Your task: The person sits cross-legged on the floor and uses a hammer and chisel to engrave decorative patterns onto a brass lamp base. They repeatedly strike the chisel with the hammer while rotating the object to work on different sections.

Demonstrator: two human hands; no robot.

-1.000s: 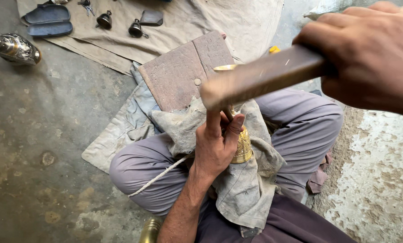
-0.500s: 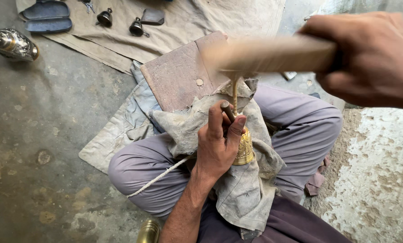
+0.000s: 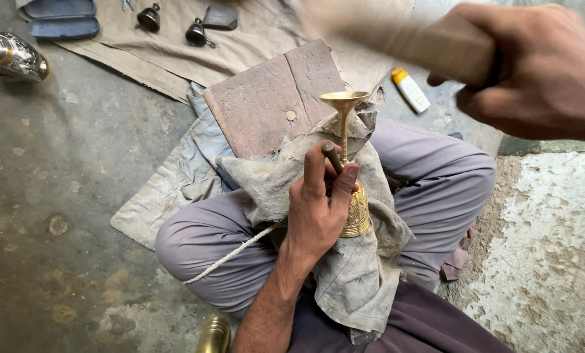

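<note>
A: Concrete floor [image 3: 57, 196], stained; at far left a silver vessel [image 3: 11, 57], then two small dark bells [image 3: 150, 17] on a tan cloth [image 3: 174, 59]. What's in your lap?

B: You sit cross-legged, a grey rag [image 3: 364, 274] over your thighs, likely to cushion the work. A flat brown slab [image 3: 273, 98] lies just ahead of your knees.

A: And your left hand [image 3: 315, 209]?

B: Closed round a short dark punch [image 3: 331, 155], thumb pressed to the stem of the brass goblet [image 3: 348, 163], pinning it upright on the rag, presumably so it won't slip.

A: Right hand [image 3: 534, 72]?

B: Raised at upper right, fist wrapped tight on a blurred wooden handle [image 3: 410, 42]; its head I cannot make out. A yellow-capped tube [image 3: 410, 89] lies beneath.
</note>
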